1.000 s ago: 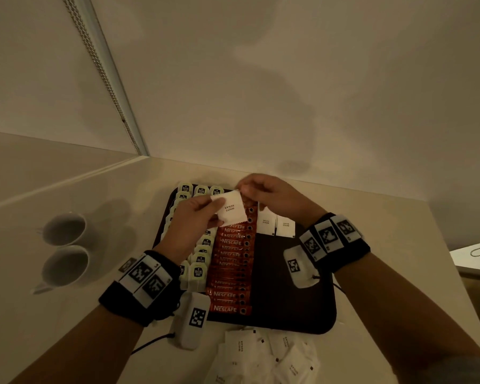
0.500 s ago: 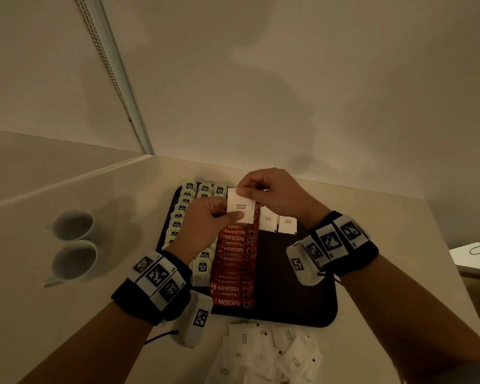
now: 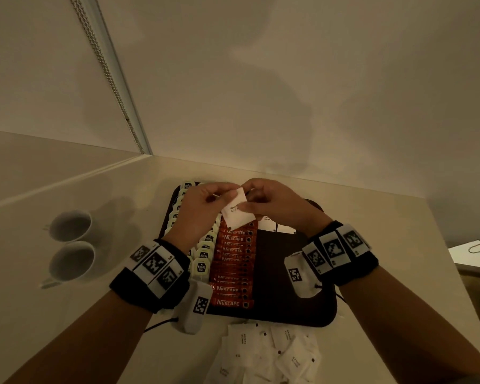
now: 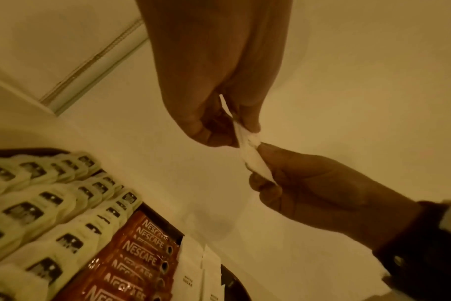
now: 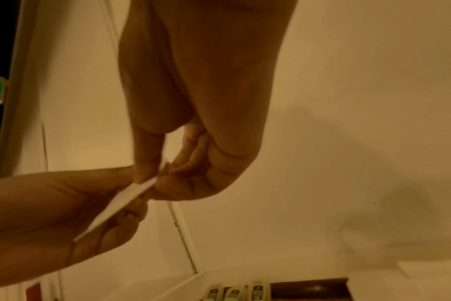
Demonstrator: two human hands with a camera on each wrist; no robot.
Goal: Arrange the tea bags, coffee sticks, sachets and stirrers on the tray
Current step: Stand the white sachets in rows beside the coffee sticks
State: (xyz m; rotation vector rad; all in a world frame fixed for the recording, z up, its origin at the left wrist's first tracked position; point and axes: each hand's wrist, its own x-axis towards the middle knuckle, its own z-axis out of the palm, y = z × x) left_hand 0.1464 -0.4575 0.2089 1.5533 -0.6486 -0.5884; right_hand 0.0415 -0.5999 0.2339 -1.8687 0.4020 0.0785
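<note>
White sugar sachet (image 3: pixel 237 213) being held in the air over the far end of the tray (image 3: pixel 294 306) — both hands pinching it, left hand (image 3: pixel 198 214) taking its left edge between thumb and fingers (image 4: pixel 252 114), right hand (image 3: pixel 272 202) gripping the right edge the same way. Below it, red coffee sticks (image 3: pixel 233 268) lying in an overlapping column, tea bags (image 3: pixel 203 259) lining the tray's left side, two sachets (image 3: pixel 275 226) lying flat to the right. Loose sachets (image 3: pixel 269 356) sitting piled on the counter (image 3: pixel 377 217) near the tray — two cups (image 3: pixel 71 245) standing at left.
</note>
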